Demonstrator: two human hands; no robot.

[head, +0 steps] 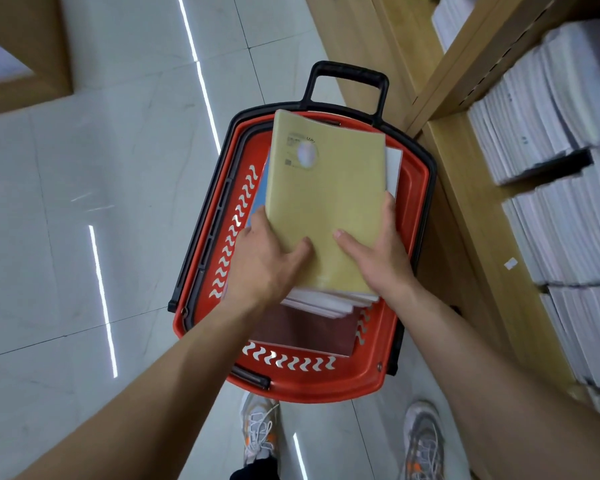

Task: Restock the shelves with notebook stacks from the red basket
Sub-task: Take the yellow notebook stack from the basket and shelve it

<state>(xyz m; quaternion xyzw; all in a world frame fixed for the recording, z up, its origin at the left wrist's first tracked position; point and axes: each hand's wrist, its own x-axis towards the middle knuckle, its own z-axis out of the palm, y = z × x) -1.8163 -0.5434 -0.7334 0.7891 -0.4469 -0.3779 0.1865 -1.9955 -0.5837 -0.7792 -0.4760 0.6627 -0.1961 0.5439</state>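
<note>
A red basket [400,358] with black rim and handle stands on the floor below me. Over it I hold a notebook stack [326,188] with a yellow cover on top and white page edges showing at its near end. My left hand [264,261] grips the stack's left near edge, thumb on the cover. My right hand [378,251] grips its right near edge, thumb on top as well. More notebooks lie in the basket under the stack, among them a dark red one [309,332] and a blue one [260,192].
Wooden shelves [465,188] packed with white notebook stacks [551,109] run along the right side, close to the basket. White tiled floor [118,168] spreads to the left. A wooden unit [25,64] stands at the upper left. My shoes [260,434] are just behind the basket.
</note>
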